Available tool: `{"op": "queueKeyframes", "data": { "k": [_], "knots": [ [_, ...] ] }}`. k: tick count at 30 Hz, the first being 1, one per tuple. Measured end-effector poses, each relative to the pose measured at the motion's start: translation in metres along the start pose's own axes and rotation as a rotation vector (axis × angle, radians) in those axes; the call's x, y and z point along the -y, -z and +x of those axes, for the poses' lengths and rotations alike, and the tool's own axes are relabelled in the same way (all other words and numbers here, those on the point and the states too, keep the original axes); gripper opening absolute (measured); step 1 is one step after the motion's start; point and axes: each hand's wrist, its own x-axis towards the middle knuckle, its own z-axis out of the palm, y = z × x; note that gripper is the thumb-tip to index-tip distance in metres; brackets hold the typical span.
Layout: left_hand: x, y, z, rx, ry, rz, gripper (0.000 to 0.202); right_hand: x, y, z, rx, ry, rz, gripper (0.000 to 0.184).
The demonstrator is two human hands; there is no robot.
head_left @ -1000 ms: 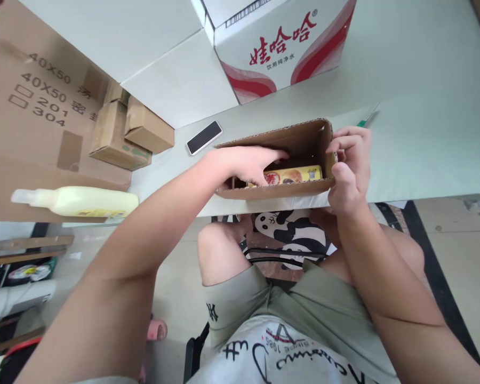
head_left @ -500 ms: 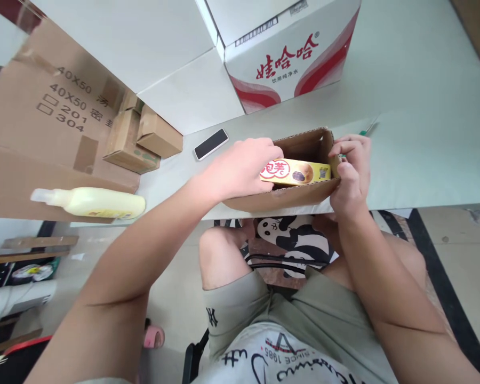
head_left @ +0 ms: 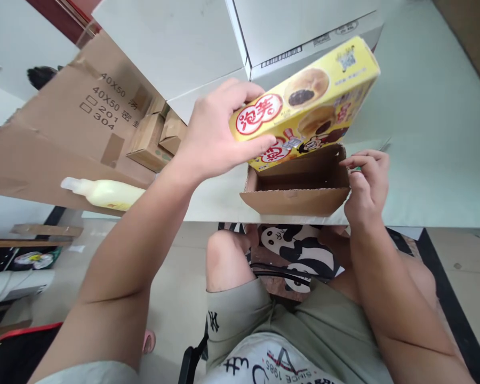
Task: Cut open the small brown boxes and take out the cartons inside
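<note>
My left hand [head_left: 224,125] grips one end of a yellow snack box [head_left: 304,109] printed with cream puffs and red lettering. The snack box is tilted and held above an open cardboard box [head_left: 296,201], whose dark inside shows below it. With thumb and fingers pinched, my right hand [head_left: 366,184] holds the right edge of the cardboard box, which rests near the table's front edge. A bit of something green pokes out by my right fingers, mostly hidden.
White cartons [head_left: 184,48] stand at the back. On the left are a large brown carton [head_left: 64,133], small cardboard boxes [head_left: 148,140] and a pale yellow bottle [head_left: 108,193]. The green-covered table [head_left: 428,160] stretches to the right. A pink slipper [head_left: 149,341] lies on the floor.
My left hand has lifted the yellow snack box up out of the cardboard box. My right hand keeps its hold on the cardboard edge. The camera view has shifted somewhat.
</note>
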Motion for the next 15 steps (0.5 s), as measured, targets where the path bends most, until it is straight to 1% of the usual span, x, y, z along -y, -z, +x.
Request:
{"op": "queueKeyframes", "data": {
  "k": [3, 6, 9, 10, 12, 14, 15],
  "knots": [
    [0.016, -0.009, 0.015, -0.043, 0.002, -0.314, 0.033, 0.003, 0.005, -0.001, -0.019, -0.013, 0.025, 0.027],
    [0.031, -0.017, 0.031, -0.075, 0.004, -0.535, 0.025, 0.010, 0.012, -0.003, -0.105, -0.014, 0.027, 0.023],
    [0.042, -0.018, 0.045, -0.041, 0.131, -0.632, 0.018, 0.021, 0.018, 0.003, -0.179, -0.062, -0.003, 0.020],
    [0.045, -0.017, 0.050, -0.008, 0.175, -0.658, 0.018, 0.024, 0.018, 0.010, -0.184, -0.084, -0.010, 0.021],
    [0.051, -0.014, 0.059, 0.066, 0.214, -0.698, 0.020, 0.030, 0.016, 0.030, -0.163, -0.110, 0.001, 0.024],
    [0.055, -0.012, 0.069, 0.133, 0.211, -0.729, 0.024, 0.037, 0.009, 0.059, -0.098, -0.133, 0.062, 0.032],
    [0.056, -0.012, 0.074, 0.147, 0.206, -0.746, 0.027, 0.041, 0.004, 0.075, -0.043, -0.159, 0.112, 0.039]
  ]
}}
